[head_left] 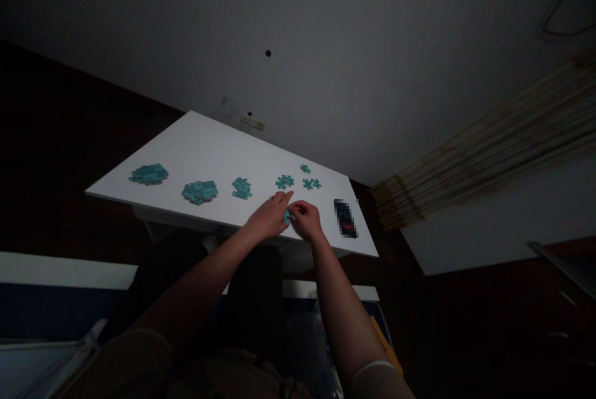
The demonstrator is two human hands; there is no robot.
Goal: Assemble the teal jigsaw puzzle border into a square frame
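Close to the table's front edge, my left hand (270,216) and my right hand (305,219) come together over a teal jigsaw puzzle piece (286,216). My right fingers are pinched at the piece's right side. The left hand lies along its left side, fingers reaching forward with the index finger stretched out. Just beyond the hands are several teal puzzle pieces (284,182), and more pieces (311,183) sit to the right of these. One single piece (305,169) lies farther back. A small joined-looking patch of pieces (241,188) is left of my left hand.
Two heaps of teal puzzle pieces, one middle-left (200,192) and one far left (149,174), lie on the white table (214,144). A dark blurred-out object (345,219) rests near the right edge. Behind the table stands a wall with a socket strip (252,121).
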